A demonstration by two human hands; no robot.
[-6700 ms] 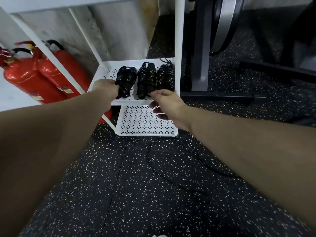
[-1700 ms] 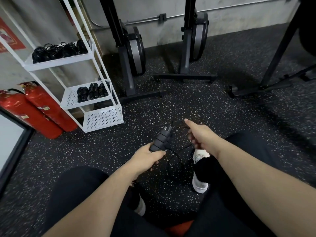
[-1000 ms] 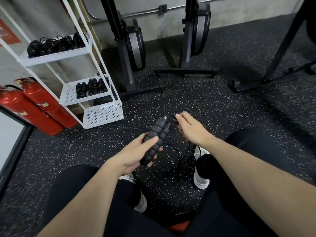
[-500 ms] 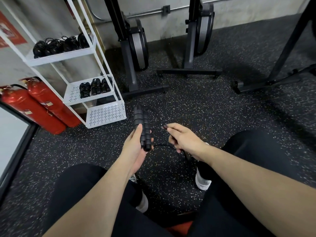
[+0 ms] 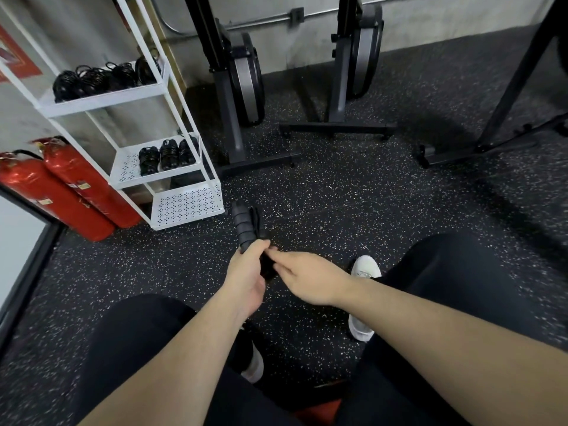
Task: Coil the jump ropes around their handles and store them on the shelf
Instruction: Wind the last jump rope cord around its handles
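Note:
My left hand [image 5: 246,276] grips the lower end of two black ribbed jump rope handles [image 5: 244,224], held together and pointing up and away from me. Against those handles, just below their middle, my right hand [image 5: 310,279] pinches the thin black rope. The rest of the rope is hidden behind my hands. At the left stands a white metal shelf [image 5: 172,176]; its middle level carries three coiled black ropes [image 5: 167,155], and several more coiled ropes [image 5: 104,78] lie on the upper level.
Two red fire extinguishers [image 5: 70,192] lean beside the shelf. Two upright rowing machines [image 5: 242,78] stand against the back wall, and a black rack leg [image 5: 504,96] crosses the right side. My knees in black trousers and white shoes [image 5: 362,272] are on the speckled floor.
My right hand has moved left from the free rope end onto the handles. My left hand has slid lower on the handles, which now stand more upright.

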